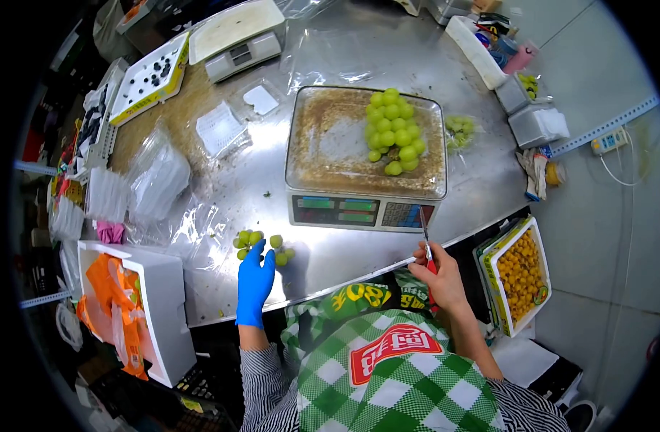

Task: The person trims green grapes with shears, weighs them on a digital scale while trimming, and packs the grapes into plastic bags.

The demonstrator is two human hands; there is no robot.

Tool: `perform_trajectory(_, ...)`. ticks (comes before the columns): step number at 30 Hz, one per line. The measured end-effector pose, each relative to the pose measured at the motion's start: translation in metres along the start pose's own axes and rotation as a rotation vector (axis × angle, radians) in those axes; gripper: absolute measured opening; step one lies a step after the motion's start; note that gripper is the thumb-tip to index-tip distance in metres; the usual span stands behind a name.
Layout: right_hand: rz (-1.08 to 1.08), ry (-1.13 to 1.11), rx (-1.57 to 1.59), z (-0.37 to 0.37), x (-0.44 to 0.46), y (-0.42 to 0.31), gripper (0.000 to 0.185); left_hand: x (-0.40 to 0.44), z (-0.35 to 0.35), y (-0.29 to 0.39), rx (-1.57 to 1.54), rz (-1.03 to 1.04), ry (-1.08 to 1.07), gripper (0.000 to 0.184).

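Observation:
My left hand (256,283), in a blue glove, reaches over a small cluster of green grapes (280,258) on the metal table near its front edge. Its fingers are stretched and slightly apart among the grapes; how firmly they touch is hidden. My right hand (442,278) is bare and closed round the red handles of scissors (426,245), whose narrow blades point up towards the scale's keypad. A larger bunch of green grapes (395,129) lies on the right side of the scale's stained pan (330,162).
A white foam box with orange wrapping (168,317) stands at left, below stacked clear plastic containers (157,176). A second scale (236,36) sits at the back. More grapes (460,132) lie right of the near scale. A box of yellow fruit (521,277) stands beyond the front edge.

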State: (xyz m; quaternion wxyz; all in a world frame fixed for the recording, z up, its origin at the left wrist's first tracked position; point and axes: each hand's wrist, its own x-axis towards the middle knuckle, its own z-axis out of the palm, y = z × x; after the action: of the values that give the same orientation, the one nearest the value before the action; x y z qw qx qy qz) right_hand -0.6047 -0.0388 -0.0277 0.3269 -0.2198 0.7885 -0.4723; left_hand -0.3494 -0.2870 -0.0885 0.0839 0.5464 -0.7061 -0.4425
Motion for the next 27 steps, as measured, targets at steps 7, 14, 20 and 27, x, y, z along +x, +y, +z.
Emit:
perform_trajectory(7,-0.036,0.013,0.105,-0.028,0.027,-0.014,0.046,0.014,0.058,0.118,-0.495,0.238,-0.093,0.024)
perform_trajectory(14,0.044,-0.046,0.313,-0.057,0.073,-0.028,0.039,0.078,0.117,0.177,-0.781,0.139,-0.126,0.033)
perform_trajectory(20,0.066,-0.084,0.397,-0.061,0.157,-0.059,0.032,0.118,0.121,0.204,-0.860,0.081,-0.189,0.044)
perform_trajectory(27,0.029,-0.206,0.265,-0.034,0.242,-0.076,0.038,0.137,0.120,0.222,-0.907,-0.088,-0.382,0.040)
